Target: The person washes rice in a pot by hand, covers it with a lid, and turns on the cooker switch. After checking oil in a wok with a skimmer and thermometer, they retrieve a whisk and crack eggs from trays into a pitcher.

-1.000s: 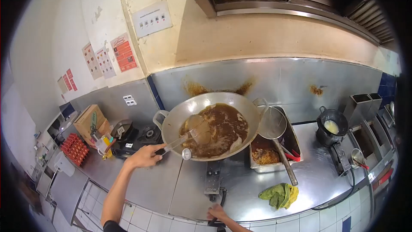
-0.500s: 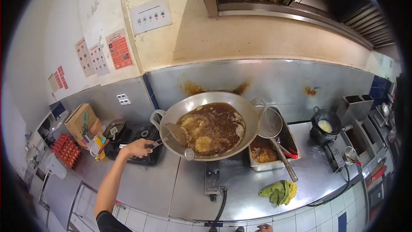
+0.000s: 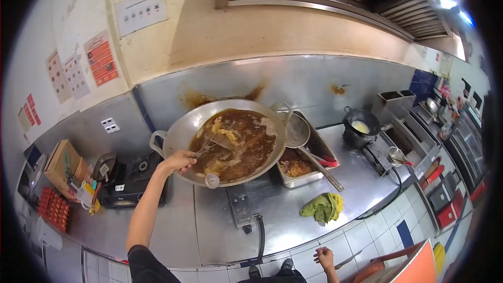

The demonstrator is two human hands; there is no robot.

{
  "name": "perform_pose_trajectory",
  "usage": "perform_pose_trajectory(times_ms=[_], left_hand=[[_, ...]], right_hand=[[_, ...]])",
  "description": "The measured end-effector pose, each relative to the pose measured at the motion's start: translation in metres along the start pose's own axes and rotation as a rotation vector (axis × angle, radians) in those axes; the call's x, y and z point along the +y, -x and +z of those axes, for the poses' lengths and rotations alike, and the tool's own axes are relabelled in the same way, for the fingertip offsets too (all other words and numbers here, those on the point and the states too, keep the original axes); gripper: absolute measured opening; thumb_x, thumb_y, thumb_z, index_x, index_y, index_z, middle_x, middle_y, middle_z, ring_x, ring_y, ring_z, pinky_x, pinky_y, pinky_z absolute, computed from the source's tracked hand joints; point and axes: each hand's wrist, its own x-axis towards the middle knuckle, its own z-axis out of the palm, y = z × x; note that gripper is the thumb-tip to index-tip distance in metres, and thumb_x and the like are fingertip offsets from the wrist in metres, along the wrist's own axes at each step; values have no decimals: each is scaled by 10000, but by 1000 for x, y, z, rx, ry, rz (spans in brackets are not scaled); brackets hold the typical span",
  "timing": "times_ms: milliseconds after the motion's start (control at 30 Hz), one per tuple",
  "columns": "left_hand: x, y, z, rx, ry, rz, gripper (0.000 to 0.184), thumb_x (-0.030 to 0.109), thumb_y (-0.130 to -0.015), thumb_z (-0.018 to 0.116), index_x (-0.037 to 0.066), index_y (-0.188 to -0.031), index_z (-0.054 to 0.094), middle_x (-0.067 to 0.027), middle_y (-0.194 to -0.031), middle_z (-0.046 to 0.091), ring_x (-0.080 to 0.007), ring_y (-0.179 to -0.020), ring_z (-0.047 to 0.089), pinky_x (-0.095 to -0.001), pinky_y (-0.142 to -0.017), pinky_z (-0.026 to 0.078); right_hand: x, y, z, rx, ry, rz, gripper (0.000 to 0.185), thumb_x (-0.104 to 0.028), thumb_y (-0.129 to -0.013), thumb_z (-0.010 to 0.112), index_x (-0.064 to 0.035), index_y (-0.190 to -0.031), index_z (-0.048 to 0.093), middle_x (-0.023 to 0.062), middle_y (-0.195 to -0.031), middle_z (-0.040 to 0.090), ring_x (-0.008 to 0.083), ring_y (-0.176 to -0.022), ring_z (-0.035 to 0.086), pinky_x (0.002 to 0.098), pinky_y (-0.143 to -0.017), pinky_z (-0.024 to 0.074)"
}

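Note:
My left hand (image 3: 179,162) is closed round the handle of a metal spatula (image 3: 208,145), whose head reaches into a large wok (image 3: 183,124). Brown bubbling oil fills the wok's middle, and golden fried pieces (image 3: 224,132) float beside the spatula head. A round thermometer dial (image 3: 211,180) sits at the wok's near rim. My right hand (image 3: 324,257) hangs over the floor in front of the counter, its fingers curled; whether it holds anything is too small to tell.
Right of the wok, a strainer (image 3: 300,133) lies across a metal tray (image 3: 307,180) with crumbs and red-handled tongs. A green-yellow cloth (image 3: 323,207) rests on the counter. Farther right stands a black pot (image 3: 360,127). At left are a portable stove (image 3: 137,183) and red egg trays (image 3: 54,208).
The view has turned right. My right hand has left the burner's front and moved right. The spatula has shifted within the oil, and golden pieces show at the surface.

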Motion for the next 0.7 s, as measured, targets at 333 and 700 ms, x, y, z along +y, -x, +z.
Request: perform_pose_trajectory(times_ms=[333,700], left_hand=[[30,122,125,180,220,207,615,251,-952,683,42,-1474,433,31,-666,502,-51,-483,436,-231,-411,322],[81,93,478,415,1085,355,625,203,-996,618,118,-1537,316,48,-663,392,-43,-419,341,-212,-352,266]], right_hand=[[29,-5,-59,110,-42,26,185,-145,-968,548,8,-987,650,144,-783,709,201,-588,686,305,-489,543],[78,-34,-252,268,-214,4,159,-111,-982,564,33,-987,632,167,-772,700,231,-572,682,326,-516,583]])
